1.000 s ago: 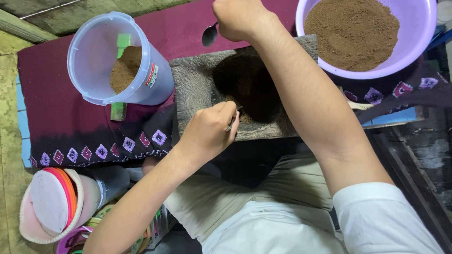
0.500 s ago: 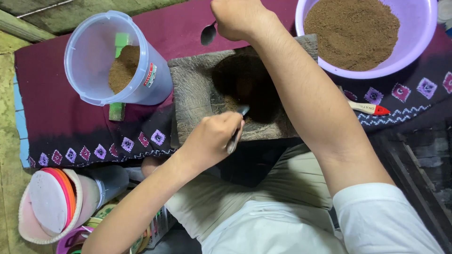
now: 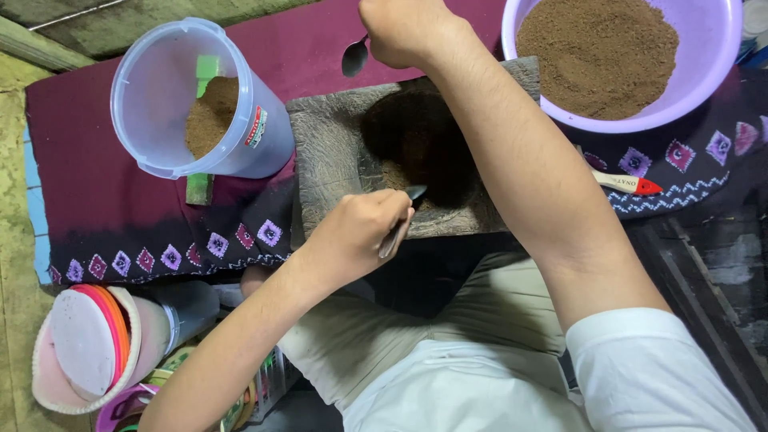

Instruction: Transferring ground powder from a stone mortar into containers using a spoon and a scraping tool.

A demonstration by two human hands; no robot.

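The left hand [image 3: 360,232] is gripping a small metal tool [image 3: 402,214], fingers closed round its handle, and is pressing its dark tip into the hollow of a grey stone slab [image 3: 328,152] that is lying on a maroon patterned cloth [image 3: 104,216]. The right hand [image 3: 404,32] is reaching over the far edge of the slab, fingers curled shut around a spoon [image 3: 354,58] whose bowl is showing just left of the fist. Brown powder [image 3: 404,172] is sitting in the slab's dark hollow, a thin patch beside the tool tip; it is looking fine, dry and loose. Judging by the amounts, the work seems to be partway along: a clear plastic tub [image 3: 192,104] to the left is holding only a low heap of the same powder with a green scoop inside, while a lilac bowl [image 3: 720,72] at upper right is nearly full. A red-capped pen [image 3: 628,183] is lying on the cloth near the right forearm, and stacked coloured lids [image 3: 88,344] are sitting at lower left.
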